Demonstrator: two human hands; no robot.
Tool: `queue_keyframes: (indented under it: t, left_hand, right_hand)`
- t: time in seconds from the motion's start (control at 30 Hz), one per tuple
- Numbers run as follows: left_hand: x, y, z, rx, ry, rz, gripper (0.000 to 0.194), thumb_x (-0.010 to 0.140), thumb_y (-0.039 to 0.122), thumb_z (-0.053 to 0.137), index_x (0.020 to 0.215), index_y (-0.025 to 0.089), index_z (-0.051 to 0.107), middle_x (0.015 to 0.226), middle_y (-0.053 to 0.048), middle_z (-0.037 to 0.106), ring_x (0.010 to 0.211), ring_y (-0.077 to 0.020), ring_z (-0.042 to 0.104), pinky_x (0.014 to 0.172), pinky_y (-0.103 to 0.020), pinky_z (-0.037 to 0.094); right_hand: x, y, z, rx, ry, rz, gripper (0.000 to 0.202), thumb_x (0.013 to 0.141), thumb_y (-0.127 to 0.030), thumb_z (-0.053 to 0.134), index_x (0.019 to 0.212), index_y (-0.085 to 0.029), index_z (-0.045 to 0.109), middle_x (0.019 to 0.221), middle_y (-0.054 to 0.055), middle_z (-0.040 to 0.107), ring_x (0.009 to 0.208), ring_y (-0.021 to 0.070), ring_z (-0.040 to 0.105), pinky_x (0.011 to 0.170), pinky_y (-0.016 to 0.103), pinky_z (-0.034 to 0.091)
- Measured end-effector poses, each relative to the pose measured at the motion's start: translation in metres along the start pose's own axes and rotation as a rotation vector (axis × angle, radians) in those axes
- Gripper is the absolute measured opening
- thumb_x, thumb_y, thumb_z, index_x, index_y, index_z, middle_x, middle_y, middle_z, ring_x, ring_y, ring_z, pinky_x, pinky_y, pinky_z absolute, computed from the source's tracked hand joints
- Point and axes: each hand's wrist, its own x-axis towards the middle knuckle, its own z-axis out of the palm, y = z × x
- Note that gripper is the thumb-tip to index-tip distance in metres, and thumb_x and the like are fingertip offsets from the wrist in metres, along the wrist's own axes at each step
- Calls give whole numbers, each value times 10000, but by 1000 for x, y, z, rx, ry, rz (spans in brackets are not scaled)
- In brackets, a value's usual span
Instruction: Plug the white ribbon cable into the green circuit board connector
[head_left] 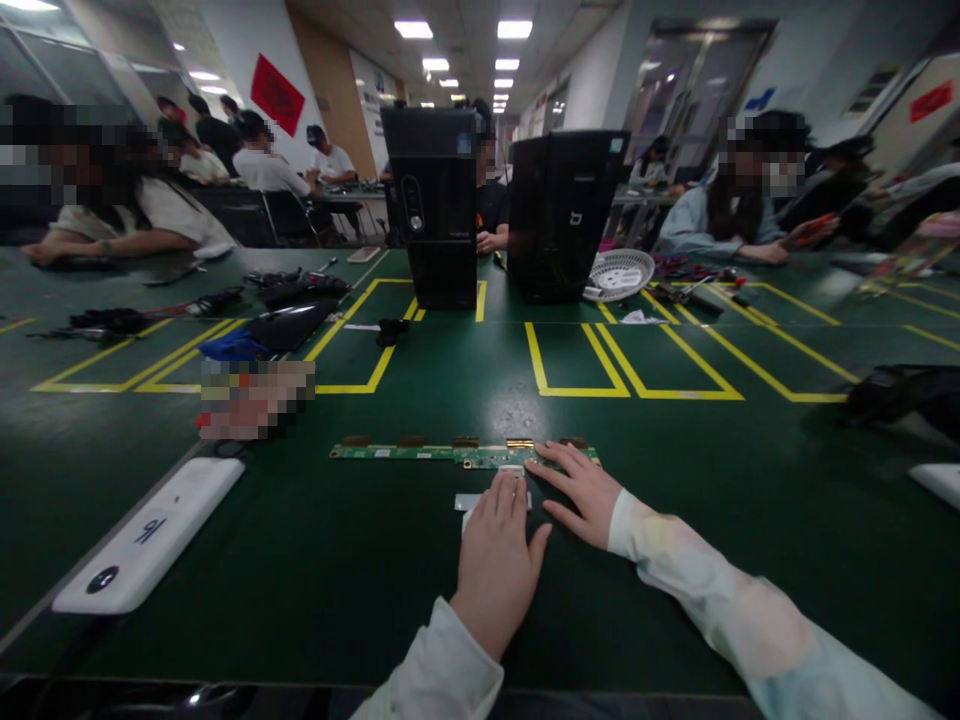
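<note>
A long, thin green circuit board [427, 453] lies flat on the green table, with brown tabs along its far edge. My left hand [497, 560] is palm down just below the board's middle, fingertips at a small white piece on its near edge. Under those fingers a flat whitish strip [469, 502] partly shows; the rest of it is hidden. To the right, my right hand [581, 492] has its fingers spread, fingertips touching the board's right part.
Two black computer towers [442, 200] [562, 215] stand ahead. A white device [154, 530] lies at the left, near cables and a blue item [236, 345]. A white basket [619, 273] and tools are at the back right. People sit around the tables.
</note>
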Motion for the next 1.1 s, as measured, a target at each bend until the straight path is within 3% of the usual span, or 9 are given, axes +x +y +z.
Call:
queue_keyframes:
  t: [0.3, 0.63, 0.77, 0.9, 1.0, 1.1]
  left_hand:
    - [0, -5, 0, -33, 14, -13, 480, 925, 367, 449, 1320, 98, 503, 1385, -149, 509, 1291, -250, 463, 1040, -400, 428]
    - [1, -3, 2, -42, -5, -19, 512, 929, 388, 434, 1330, 75, 490, 1387, -172, 501, 1301, -274, 448, 1046, -432, 419]
    - [-1, -8, -9, -56, 57, 29, 530, 930, 401, 427, 1366, 99, 446, 1423, -168, 460, 1317, -276, 427, 1049, -457, 413]
    - [-15, -39, -31, -18, 143, -5, 514, 957, 390, 356, 1409, 149, 392, 1470, -134, 406, 1368, -264, 349, 1074, -471, 380]
    - [-38, -83, -38, 42, 126, -123, 537, 955, 449, 313, 1397, 165, 421, 1452, -131, 429, 1351, -288, 375, 1051, -490, 401]
    - [-66, -134, -33, 79, 122, -243, 569, 946, 473, 275, 1371, 142, 458, 1418, -141, 465, 1324, -308, 410, 1049, -490, 401]
  right_hand:
    - [0, 1, 0, 12, -23, 9, 517, 913, -383, 463, 1399, -210, 436, 1452, 131, 389, 1359, 286, 303, 1101, 532, 293]
    - [1, -1, -1, -5, -1, -5, 508, 911, -368, 462, 1389, -197, 449, 1443, 131, 400, 1350, 281, 317, 1099, 529, 300]
    - [1, -2, 0, -31, 7, 2, 508, 914, -365, 453, 1394, -198, 442, 1445, 131, 399, 1352, 277, 321, 1102, 526, 296]
    - [0, 1, 2, -40, -5, -7, 525, 919, -396, 436, 1408, -203, 427, 1456, 138, 382, 1355, 290, 316, 1098, 537, 293]
    - [0, 4, 4, -44, -13, -10, 529, 925, -407, 423, 1414, -207, 420, 1463, 139, 370, 1356, 298, 314, 1093, 542, 298]
    - [0, 5, 5, -43, -17, -5, 532, 929, -421, 417, 1420, -214, 412, 1465, 135, 369, 1360, 301, 308, 1092, 542, 301]
